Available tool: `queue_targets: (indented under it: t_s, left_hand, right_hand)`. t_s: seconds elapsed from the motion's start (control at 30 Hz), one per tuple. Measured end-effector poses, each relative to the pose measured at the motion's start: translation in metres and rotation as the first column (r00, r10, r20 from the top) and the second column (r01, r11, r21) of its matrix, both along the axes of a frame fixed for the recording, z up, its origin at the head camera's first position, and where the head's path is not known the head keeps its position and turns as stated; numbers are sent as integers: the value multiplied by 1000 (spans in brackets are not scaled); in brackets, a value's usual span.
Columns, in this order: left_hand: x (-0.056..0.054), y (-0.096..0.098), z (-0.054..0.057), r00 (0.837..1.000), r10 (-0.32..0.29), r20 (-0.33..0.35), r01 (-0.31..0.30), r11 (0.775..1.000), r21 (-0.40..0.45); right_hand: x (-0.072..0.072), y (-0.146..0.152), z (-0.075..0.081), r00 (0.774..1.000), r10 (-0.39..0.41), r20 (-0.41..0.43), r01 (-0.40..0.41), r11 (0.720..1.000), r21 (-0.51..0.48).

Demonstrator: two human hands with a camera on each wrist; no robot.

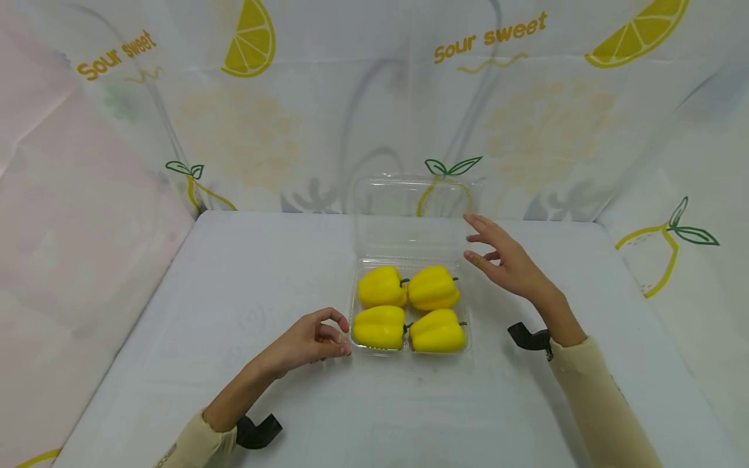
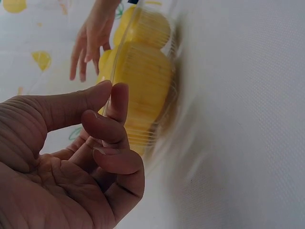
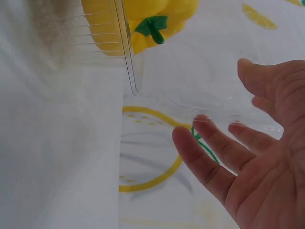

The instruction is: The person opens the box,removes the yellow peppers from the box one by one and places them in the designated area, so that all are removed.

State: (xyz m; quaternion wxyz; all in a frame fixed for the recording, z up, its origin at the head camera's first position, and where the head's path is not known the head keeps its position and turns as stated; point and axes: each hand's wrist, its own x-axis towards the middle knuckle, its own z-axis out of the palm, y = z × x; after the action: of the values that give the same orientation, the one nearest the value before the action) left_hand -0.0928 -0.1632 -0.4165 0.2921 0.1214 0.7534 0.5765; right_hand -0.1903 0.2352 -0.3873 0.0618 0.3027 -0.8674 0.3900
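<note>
Peppers (image 1: 434, 288) in box (image 1: 409, 257) between hands (image 1: 310, 341) (image 1: 506, 260) — "Sour sweet" (image 1: 491, 38) on backdrop (image 1: 351, 130)

Below me, four peppers (image 1: 380, 287) are showing glossy, solid yellow, with stems (image 3: 155, 31) standing out in green. The box (image 1: 381, 352) around them is looking colourless and see-through, its walls carrying fine ribs, and its clear lid (image 1: 404, 237) is letting the far curtain (image 1: 328, 117) show through. That curtain is displaying yellow lemon slices (image 1: 250, 42), orange lettering (image 1: 491, 38), green leaf outlines and grey plant shapes on white. The left cloth (image 1: 70, 195) is showing pale pink; the counter (image 1: 263, 273) is looking plain white. I am wearing cream sleeves (image 1: 603, 396) with black pieces (image 1: 257, 432) beside the cuffs.
</note>
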Motion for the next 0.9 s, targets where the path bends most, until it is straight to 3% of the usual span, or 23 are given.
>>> queue_targets:
  t_s: [0.57,0.9]
  left_hand:
    - [0,0,-2,1000,-11,-5,11,1000,4]
    - [1,0,-1,1000,-7,3,7,1000,15]
  right_hand:
    - [-6,-2,-11,986,-7,167,-6,997,78]
    - [-13,-3,-16,975,-11,221,-10,995,95]
